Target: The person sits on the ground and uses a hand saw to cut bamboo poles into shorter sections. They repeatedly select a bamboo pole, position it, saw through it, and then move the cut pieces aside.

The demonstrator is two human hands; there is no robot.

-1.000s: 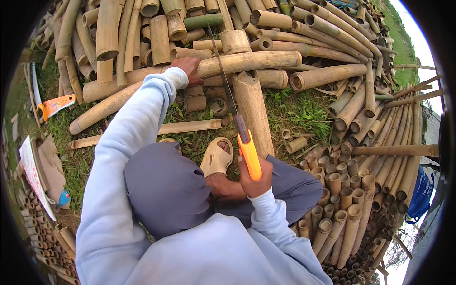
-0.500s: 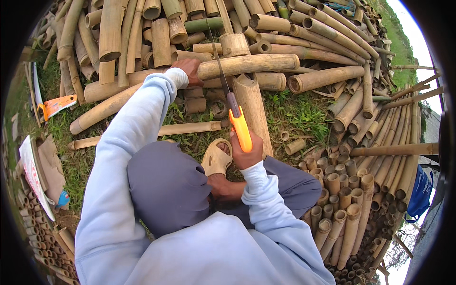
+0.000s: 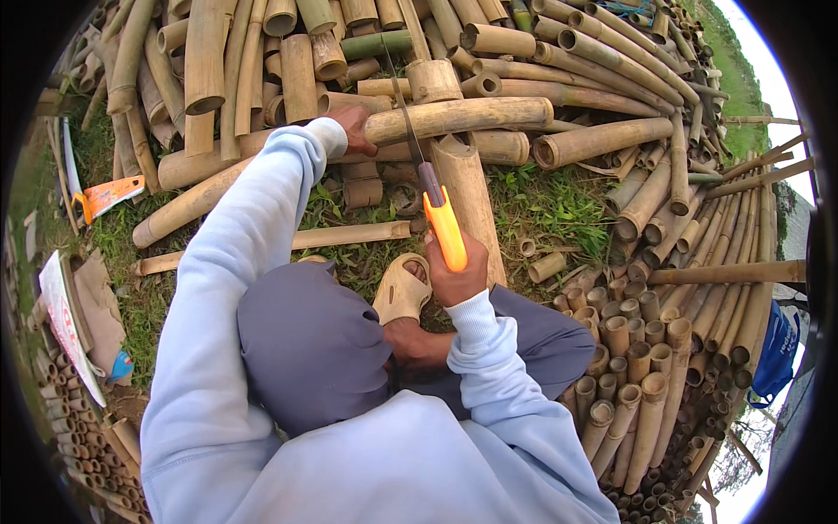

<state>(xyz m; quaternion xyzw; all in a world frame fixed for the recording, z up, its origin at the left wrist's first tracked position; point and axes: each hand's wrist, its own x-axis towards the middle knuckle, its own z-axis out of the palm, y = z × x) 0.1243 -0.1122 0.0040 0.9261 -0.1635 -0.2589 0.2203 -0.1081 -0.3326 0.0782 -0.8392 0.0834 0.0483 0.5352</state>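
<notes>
My right hand (image 3: 457, 269) is closed around the orange handle of a hand saw (image 3: 412, 131). Its long, dark blade points away from me and crosses a short bamboo pole (image 3: 476, 115) near the pole's left end. At that end, my left hand (image 3: 352, 129) grips the pole, its fingers partly hidden. The pole lies crosswise over a thick upright-leaning bamboo post (image 3: 465, 201) and other pieces. Whether the blade has cut into the bamboo is too small to tell.
Cut bamboo is heaped (image 3: 602, 52) beyond my hands. Several short tubes (image 3: 642, 367) stand bundled at my right. A second orange saw (image 3: 109, 194) lies on the grass at left, near a white board (image 3: 65, 323). My sandalled foot (image 3: 403, 288) is below the post.
The saw and my right hand have slid slightly forward, away from me. My left hand and the bamboo pole stay in place; the view has shifted a little.
</notes>
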